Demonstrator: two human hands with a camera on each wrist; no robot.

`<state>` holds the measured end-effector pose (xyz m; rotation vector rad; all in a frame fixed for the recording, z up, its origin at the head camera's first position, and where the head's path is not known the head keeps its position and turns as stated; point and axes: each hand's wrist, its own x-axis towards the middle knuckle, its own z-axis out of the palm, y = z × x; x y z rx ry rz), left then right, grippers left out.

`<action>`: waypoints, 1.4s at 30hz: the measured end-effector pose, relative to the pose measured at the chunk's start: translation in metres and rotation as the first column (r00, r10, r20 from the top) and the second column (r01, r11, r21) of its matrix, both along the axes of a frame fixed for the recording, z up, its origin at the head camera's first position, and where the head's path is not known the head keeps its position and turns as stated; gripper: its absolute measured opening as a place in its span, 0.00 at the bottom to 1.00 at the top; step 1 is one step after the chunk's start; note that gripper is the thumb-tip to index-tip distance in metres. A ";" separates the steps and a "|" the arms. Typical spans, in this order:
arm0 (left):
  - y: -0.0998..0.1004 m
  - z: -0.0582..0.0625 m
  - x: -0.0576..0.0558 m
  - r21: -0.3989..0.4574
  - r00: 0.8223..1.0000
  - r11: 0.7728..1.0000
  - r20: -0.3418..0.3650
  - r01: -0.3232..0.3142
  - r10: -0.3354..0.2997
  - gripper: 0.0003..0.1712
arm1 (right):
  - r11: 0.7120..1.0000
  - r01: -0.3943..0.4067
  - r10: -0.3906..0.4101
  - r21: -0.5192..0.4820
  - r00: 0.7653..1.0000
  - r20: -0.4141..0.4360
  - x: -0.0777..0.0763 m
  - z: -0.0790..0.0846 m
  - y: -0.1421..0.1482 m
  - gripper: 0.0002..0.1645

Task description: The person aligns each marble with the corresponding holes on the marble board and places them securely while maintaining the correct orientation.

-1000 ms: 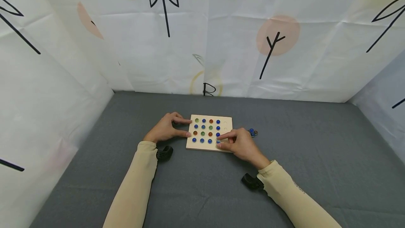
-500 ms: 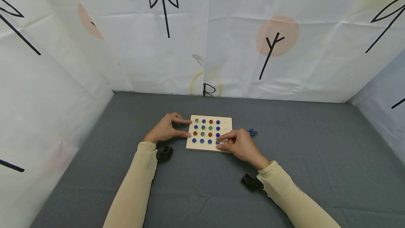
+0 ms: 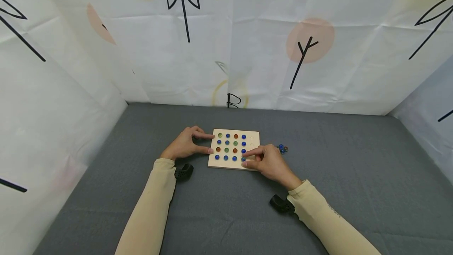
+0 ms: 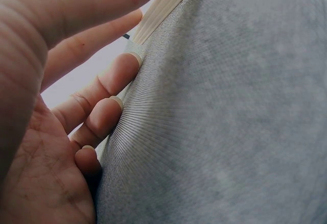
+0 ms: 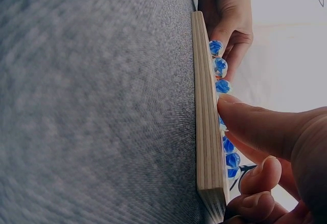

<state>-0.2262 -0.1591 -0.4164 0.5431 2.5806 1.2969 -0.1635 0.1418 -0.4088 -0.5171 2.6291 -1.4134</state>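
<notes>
Sixteen round blue, green and orange glass marbles (image 3: 234, 158) counted on one pale rectangular plywood board (image 3: 230, 154)

Location: the board lies flat on a grey cloth-covered table (image 3: 212, 207), between the person's hands. Two holes at the far end of the rightmost column stand vacant; the nearer part of that column is masked by the right hand (image 3: 267, 161).

State of grip, right: thumb and index finger are nearly closed on a blue glass marble (image 3: 243, 159) at the near end of the fourth column. It appears pinched; whether it is fully seated cannot be told.

State of grip, left: the left hand (image 3: 186, 142) has thumb and index finger spread well apart, both tips against the board's left edge. It has hold of nothing and appears to steady the board.

Adjacent stock: a small cluster of loose blue and brownish marbles (image 3: 281, 147) rests on the table just beyond the right hand, apart from the board.

Handling assessment: the marbles should prove light, hard and slippery, prone to roll. A fingertip pinch at the widest part, on opposite sides, is advised. The board is judged stiff and fairly light; it is best held by its thick layered edges, level and clear of the marbles, which stand proud of the surface.
</notes>
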 end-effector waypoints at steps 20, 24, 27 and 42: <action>-0.001 0.000 0.000 0.004 1.000 1.000 -0.006 0.001 -0.001 0.30 | 1.000 -0.007 0.007 -0.006 1.000 -0.017 0.000 0.003 0.000 0.14; -0.001 0.000 0.000 0.011 1.000 1.000 -0.004 0.004 -0.004 0.30 | 1.000 -0.001 0.000 -0.010 1.000 -0.022 0.001 0.005 0.001 0.13; -0.001 0.000 0.000 0.014 1.000 1.000 -0.003 0.004 -0.004 0.30 | 1.000 0.004 -0.005 -0.009 0.999 -0.038 0.000 0.007 0.003 0.13; -0.002 -0.001 0.001 0.013 1.000 1.000 -0.002 0.008 -0.008 0.30 | 0.997 0.072 -0.073 -0.033 0.996 -0.045 -0.007 0.021 0.023 0.14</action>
